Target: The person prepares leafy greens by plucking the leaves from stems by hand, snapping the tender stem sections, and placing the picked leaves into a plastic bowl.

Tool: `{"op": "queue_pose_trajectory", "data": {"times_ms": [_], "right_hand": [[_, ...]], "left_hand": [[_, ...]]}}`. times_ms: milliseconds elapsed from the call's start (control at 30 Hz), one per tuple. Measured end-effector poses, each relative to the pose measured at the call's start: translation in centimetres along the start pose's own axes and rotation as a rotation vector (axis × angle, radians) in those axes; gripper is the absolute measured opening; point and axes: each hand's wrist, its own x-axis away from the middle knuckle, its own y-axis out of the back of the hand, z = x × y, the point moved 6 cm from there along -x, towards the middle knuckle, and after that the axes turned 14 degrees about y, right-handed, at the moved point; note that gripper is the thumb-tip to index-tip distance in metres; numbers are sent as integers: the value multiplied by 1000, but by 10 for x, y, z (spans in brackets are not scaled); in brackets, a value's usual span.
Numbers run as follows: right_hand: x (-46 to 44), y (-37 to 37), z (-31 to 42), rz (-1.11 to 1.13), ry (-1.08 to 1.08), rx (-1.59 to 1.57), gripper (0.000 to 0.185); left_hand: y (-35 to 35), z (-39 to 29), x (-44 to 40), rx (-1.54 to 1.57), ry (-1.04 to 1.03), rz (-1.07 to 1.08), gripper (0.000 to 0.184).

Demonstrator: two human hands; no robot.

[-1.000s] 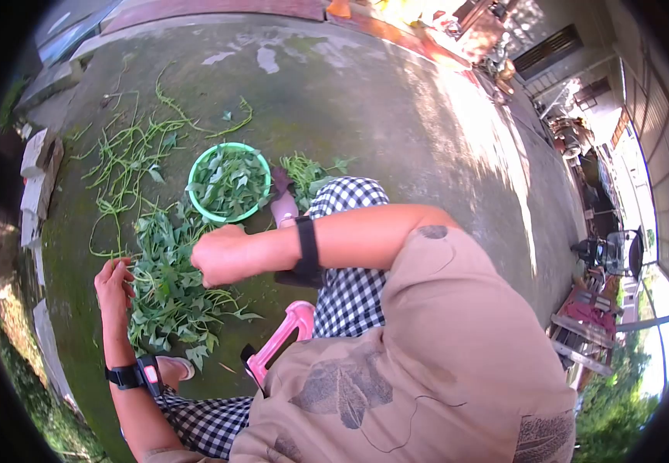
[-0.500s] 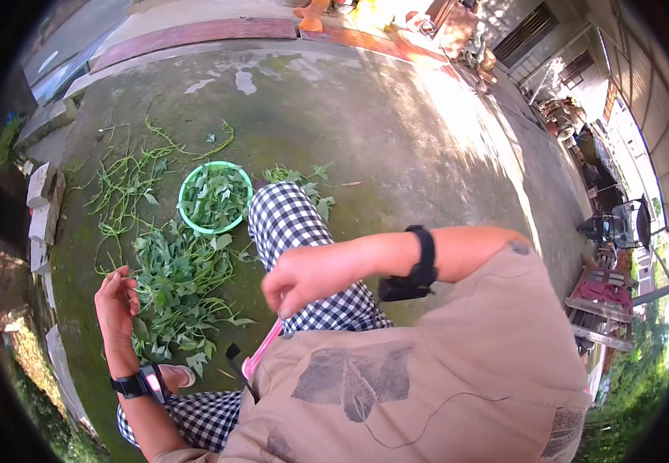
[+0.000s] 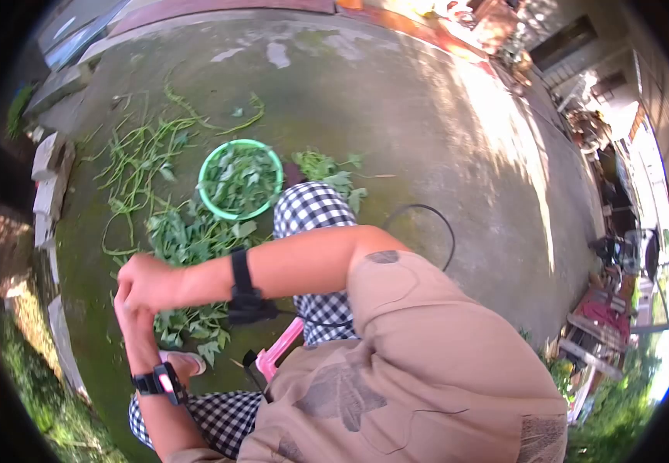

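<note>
Right hand (image 3: 149,282) swung to left hand (image 3: 132,315), partly hiding it, leafy pile (image 3: 187,236) part-covered, can't tell either grip

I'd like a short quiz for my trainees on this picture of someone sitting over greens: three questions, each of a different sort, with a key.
1. What is in the green basin?
2. True or false: the right hand overlaps the left hand in this view.
3. Fill in the blank: the person's trousers have a black-and-white ____ pattern.

Key: 1. Green leaves. 2. True. 3. Checked.
</note>
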Motion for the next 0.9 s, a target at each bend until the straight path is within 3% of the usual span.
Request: {"op": "queue_pose_trajectory", "data": {"times_ms": [33, 67, 133, 167, 267, 367, 533, 900], "right_hand": [[-3, 11, -10, 3, -54, 18, 15], [-6, 27, -15, -20, -55, 16, 16], [-9, 45, -42, -136, -220, -252, 15], [-18, 57, -48, -113, -211, 81, 12], [-38, 70, -64, -82, -274, -49, 10], [-47, 72, -49, -27, -334, -81, 11], [-45, 51, -49, 175, -349, -131, 21], [-30, 37, -80, 107, -381, -134, 15]], "left_hand": [[-35, -10, 9, 89, 26, -124, 37], [-60, -18, 8, 296, 67, -81, 36], [-71, -26, 13, 196, 95, 39, 41], [-77, -31, 14, 222, 96, -36, 43], [-92, -50, 20, 285, 63, -16, 48], [-94, -61, 24, 326, 36, -17, 38], [-104, -59, 20, 290, 33, -36, 38], [-108, -46, 15, 248, -1, 0, 40]]}}
